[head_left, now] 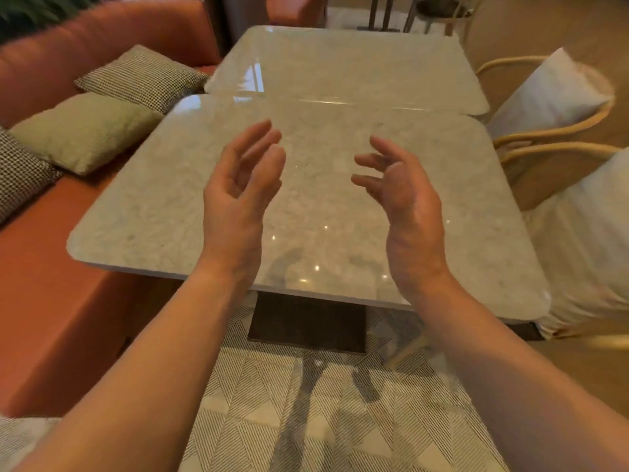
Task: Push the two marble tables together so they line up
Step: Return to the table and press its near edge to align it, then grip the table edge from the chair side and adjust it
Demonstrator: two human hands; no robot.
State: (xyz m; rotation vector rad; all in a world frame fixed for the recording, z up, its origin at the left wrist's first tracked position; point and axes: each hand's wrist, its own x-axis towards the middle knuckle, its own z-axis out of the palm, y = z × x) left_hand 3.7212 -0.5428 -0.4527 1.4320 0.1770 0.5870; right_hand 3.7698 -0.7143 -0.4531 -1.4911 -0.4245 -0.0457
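Observation:
Two pale marble tables stand end to end. The near table (146, 212) fills the middle of the view on a dark pedestal base (306, 321). The far table (357, 63) touches it along their shared edge, with the near top offset slightly to the left and a small step at the right corner. My left hand (238, 195) and my right hand (405, 206) hover above the near table, palms facing each other, fingers spread, holding nothing and touching neither table.
An orange bench sofa (54, 301) with several cushions (85, 131) runs along the left. Two rattan chairs with white cushions (551, 93) stand close to the tables' right side. A patterned rug (306, 420) lies underfoot.

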